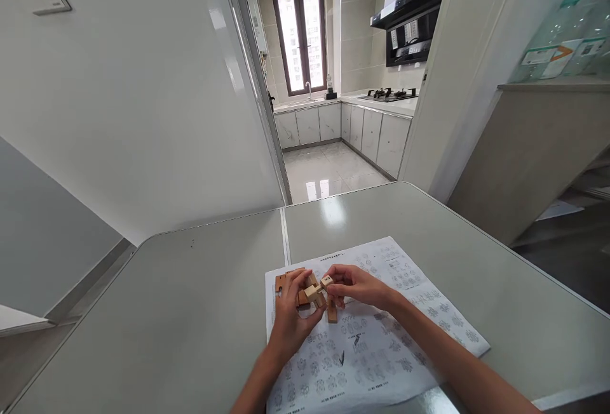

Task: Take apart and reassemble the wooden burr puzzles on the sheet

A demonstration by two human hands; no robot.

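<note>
My left hand (291, 315) is closed around some light wooden puzzle pieces (313, 293), fitted together above the paper. In the fingertips of my right hand (355, 284) is a small notched wooden block (326, 281) with a dark mark on its end, touching or very near the pieces in the left hand. Darker brown wooden pieces (280, 283) lie on the paper behind my left fingers, which partly hide them. Another brown wooden piece (332, 312) rests below my right fingertips. Beneath both hands lies a printed instruction sheet (381, 350) covered with small puzzle diagrams.
The sheet lies on a glossy grey-green table (190, 312) with a seam (284, 236) running across it. A white panel (166, 115) rises at the left. Past the table's far edge is a kitchen with white cabinets (307, 123). Large clear bottles (555, 46) stand on a ledge at right.
</note>
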